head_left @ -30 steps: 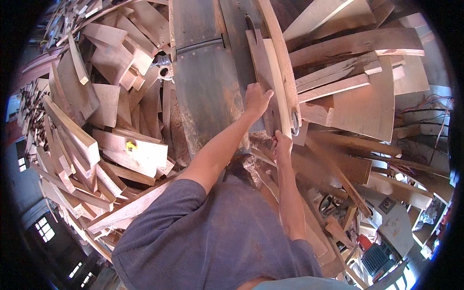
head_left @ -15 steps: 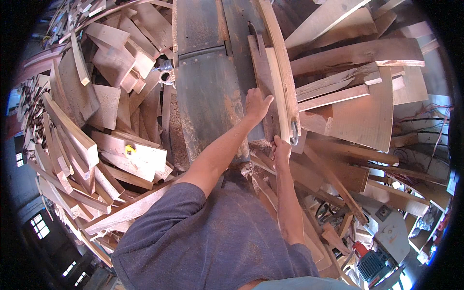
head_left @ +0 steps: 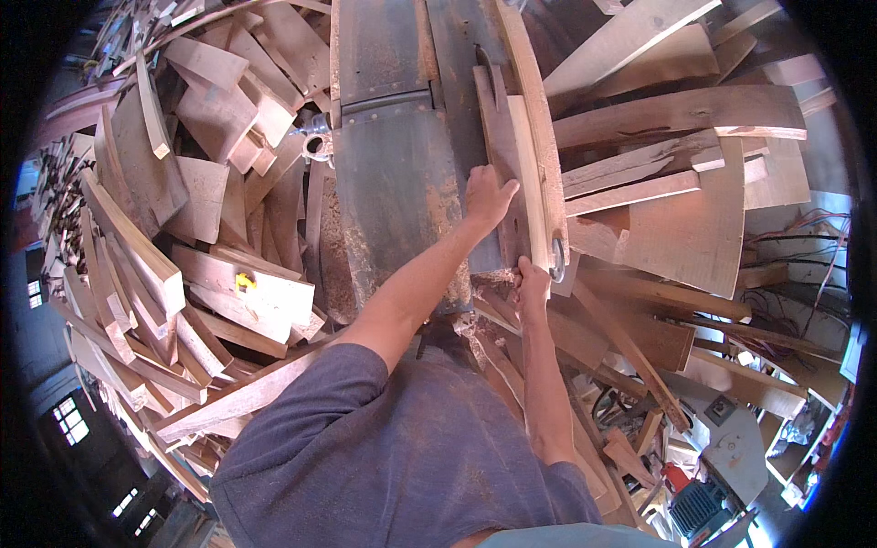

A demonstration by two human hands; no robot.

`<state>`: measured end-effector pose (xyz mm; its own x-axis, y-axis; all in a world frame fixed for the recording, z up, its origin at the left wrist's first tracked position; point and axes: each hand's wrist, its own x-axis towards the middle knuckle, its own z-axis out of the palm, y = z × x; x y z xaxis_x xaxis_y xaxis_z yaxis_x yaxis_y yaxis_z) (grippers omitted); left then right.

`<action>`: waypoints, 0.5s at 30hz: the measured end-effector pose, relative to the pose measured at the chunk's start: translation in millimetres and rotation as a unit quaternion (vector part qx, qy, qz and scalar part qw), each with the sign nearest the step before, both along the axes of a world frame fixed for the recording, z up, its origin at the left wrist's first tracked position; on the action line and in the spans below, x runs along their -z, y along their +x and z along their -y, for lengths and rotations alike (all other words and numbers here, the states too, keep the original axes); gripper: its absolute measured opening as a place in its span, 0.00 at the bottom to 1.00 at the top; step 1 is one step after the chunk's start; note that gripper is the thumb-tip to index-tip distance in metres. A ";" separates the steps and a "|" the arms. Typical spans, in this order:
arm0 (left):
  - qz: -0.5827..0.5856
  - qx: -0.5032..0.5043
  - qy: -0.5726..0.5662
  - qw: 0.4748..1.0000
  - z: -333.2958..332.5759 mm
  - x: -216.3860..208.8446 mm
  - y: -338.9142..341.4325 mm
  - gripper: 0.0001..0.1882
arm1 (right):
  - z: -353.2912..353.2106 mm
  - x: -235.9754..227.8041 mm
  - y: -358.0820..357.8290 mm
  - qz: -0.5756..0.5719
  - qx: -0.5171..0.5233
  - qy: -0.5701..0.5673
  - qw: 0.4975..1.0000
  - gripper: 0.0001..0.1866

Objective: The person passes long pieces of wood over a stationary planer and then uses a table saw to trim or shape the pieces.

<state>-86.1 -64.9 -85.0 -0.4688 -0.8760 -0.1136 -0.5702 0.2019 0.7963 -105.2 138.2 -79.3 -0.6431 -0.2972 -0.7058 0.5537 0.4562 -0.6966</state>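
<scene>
A brown wooden board [head_left: 509, 173] with a paler right edge lies lengthwise on the grey metal saw table [head_left: 393, 173]. Against its left side is my left hand [head_left: 491, 195], fingers closed along the edge and thumb pointing right over the top. My right hand [head_left: 531, 283] pinches the board's near end, at the table's front. Past the far end of the board, a curved saw blade [head_left: 483, 57] stands up, partly hidden by the wood. A long wooden fence [head_left: 541, 155] runs along the board's right side. At the fence's near end is a metal ring-shaped fitting [head_left: 557, 260].
Stacked offcuts [head_left: 219, 114] crowd the left side, and wide planks [head_left: 676, 114] lie to the right. Sawdust [head_left: 333, 237] covers the table's left edge. A small yellow object [head_left: 245, 282] rests on a pale block. A dark-green motor [head_left: 699, 508] sits at lower right.
The view has shifted slightly. Both hands keep the same hold on the board, and any forward movement of board and hands along the fence is very small.
</scene>
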 end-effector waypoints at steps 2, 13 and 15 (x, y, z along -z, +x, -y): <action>-0.006 -0.004 0.008 1.000 1.6 0.9 -0.4 0.28 | 2.4 -0.5 0.0 -0.001 0.003 0.000 1.000 0.20; -0.009 -0.009 0.010 1.000 11.9 2.8 -5.0 0.27 | 13.0 3.1 -4.8 -0.014 -0.002 0.018 1.000 0.20; -0.013 -0.008 -0.005 1.000 15.6 8.0 -4.9 0.27 | 15.5 2.9 -5.0 -0.016 -0.006 0.012 1.000 0.20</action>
